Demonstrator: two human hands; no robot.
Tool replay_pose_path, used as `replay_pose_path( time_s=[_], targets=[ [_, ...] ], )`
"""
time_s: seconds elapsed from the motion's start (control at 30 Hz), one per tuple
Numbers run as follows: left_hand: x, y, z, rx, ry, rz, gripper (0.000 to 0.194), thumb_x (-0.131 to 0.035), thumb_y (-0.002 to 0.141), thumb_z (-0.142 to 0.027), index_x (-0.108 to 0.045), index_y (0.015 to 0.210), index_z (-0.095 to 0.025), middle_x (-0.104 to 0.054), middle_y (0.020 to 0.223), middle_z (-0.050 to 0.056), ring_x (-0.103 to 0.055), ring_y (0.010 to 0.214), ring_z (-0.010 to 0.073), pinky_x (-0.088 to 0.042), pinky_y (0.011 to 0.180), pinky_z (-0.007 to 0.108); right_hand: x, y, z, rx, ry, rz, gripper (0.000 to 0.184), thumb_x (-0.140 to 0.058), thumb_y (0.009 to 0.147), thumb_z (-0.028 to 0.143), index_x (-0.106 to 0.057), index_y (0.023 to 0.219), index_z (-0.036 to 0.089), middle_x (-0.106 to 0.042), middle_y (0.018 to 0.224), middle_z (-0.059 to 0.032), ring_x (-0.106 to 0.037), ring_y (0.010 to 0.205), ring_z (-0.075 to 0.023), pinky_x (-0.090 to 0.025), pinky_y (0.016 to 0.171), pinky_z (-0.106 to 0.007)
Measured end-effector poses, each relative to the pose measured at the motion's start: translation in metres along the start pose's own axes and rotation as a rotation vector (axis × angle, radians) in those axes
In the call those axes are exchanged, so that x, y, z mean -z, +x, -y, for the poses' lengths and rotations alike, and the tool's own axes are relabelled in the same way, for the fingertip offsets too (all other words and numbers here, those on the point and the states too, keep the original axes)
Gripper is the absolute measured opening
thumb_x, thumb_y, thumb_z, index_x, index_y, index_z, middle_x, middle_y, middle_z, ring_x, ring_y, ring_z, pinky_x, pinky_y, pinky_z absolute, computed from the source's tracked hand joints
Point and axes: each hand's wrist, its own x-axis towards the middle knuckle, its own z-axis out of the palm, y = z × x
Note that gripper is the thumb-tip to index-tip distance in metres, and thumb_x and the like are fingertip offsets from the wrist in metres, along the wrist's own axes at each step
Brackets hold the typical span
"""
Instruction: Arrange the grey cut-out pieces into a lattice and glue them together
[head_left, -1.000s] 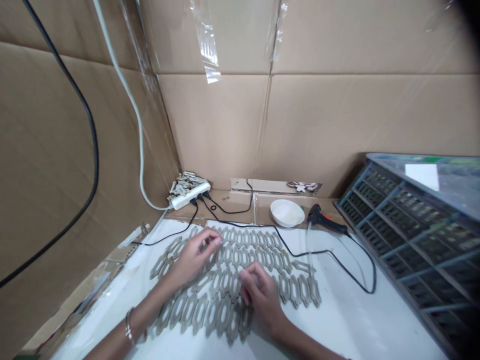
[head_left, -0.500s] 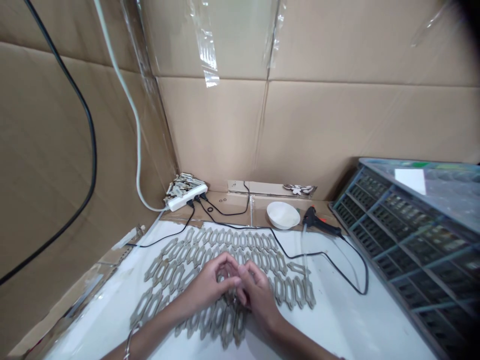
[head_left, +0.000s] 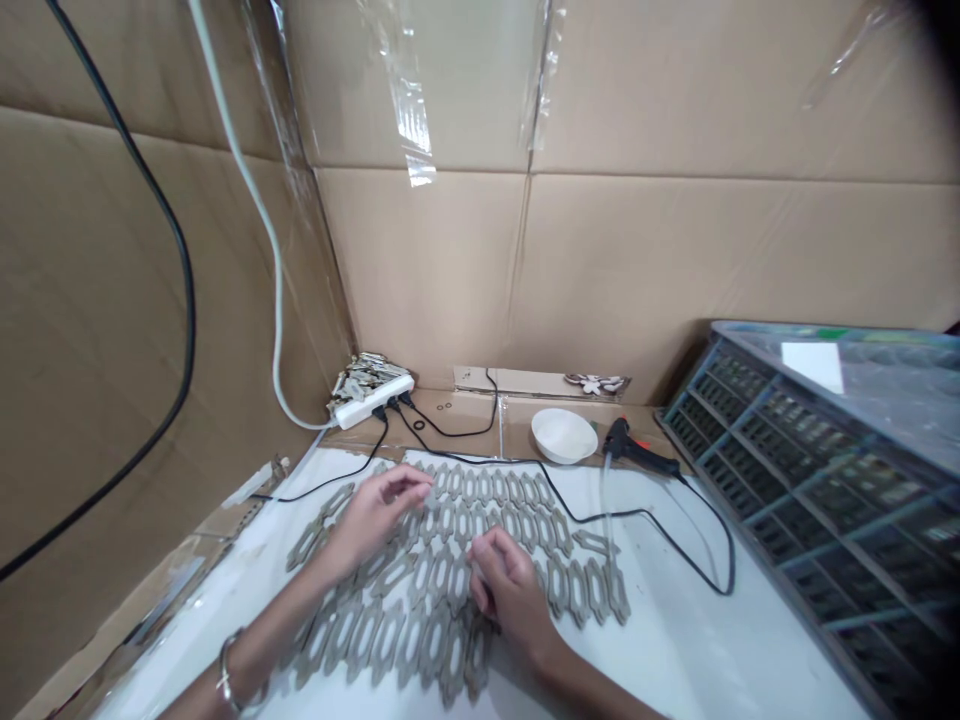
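Rows of flat grey, elongated frame-shaped pieces, each with an oval slot, lie on the white tabletop. Over the upper left rows is my left hand, its thumb and fingers closed together in a pinch; whatever they hold, if anything, is too small to name. A metal bracelet circles that wrist. My right hand hovers above the middle rows, fingers curled against the thumb, their contents hidden. The hands are apart. At the right end of the rows, one piece lies crosswise.
Behind the rows stand a white bowl and a black glue gun with its cable trailing over the table. A white power strip sits before a pile of small metallic pieces. A grey plastic crate borders the right; cardboard walls enclose the back and left.
My hands, together over the middle rows before, have separated. The left moved up and left, while the right stayed nearly in place. The view shifted slightly.
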Motion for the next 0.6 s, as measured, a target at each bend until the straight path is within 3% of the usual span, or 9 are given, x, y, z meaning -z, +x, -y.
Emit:
replay_pose_path(
  time_s=[0.1, 0.23, 0.4, 0.6],
  targets=[
    [0.034, 0.027, 0.014, -0.129, 0.271, -0.035, 0.027, -0.058, 0.085, -0.042, -0.071, 0.091, -0.019, -0.073, 0.095, 0.006, -0.064, 0.087, 0.0217, -0.047, 0.079, 0.029, -0.001, -0.003, -0.002, 0.039, -0.021, 0.018, 0.048, -0.053, 0.085, 0.065, -0.047, 0.075, 0.019, -0.040, 0.045, 0.0089, -0.031, 0.042, -0.0065, -0.023, 0.045, -0.021],
    [0.060, 0.055, 0.047, -0.145, 0.416, 0.085, 0.030, -0.056, 0.085, -0.041, -0.073, 0.088, -0.017, -0.074, 0.087, 0.007, -0.065, 0.078, 0.0211, -0.047, 0.074, 0.028, -0.002, -0.006, -0.006, 0.110, -0.037, 0.056, 0.040, -0.050, 0.092, 0.054, -0.043, 0.073, 0.020, -0.041, 0.047, 0.0081, -0.035, 0.045, -0.0073, -0.028, 0.050, -0.022],
    [0.067, 0.064, 0.078, -0.112, 0.454, 0.152, 0.032, -0.055, 0.086, -0.042, -0.074, 0.091, -0.017, -0.074, 0.086, 0.006, -0.063, 0.073, 0.0192, -0.045, 0.069, 0.025, 0.001, -0.010, -0.009, 0.207, -0.150, 0.131, 0.037, -0.046, 0.096, 0.048, -0.044, 0.073, 0.020, -0.044, 0.049, 0.0069, -0.036, 0.045, -0.0077, -0.030, 0.051, -0.022],
    [0.066, 0.064, 0.084, -0.098, 0.419, 0.188, 0.031, -0.056, 0.086, -0.042, -0.073, 0.092, -0.017, -0.074, 0.091, 0.006, -0.064, 0.081, 0.0204, -0.046, 0.073, 0.026, 0.003, -0.011, -0.009, 0.230, -0.229, 0.158, 0.037, -0.044, 0.097, 0.048, -0.045, 0.074, 0.019, -0.045, 0.051, 0.0062, -0.037, 0.046, -0.0078, -0.031, 0.052, -0.022]
  ],
)
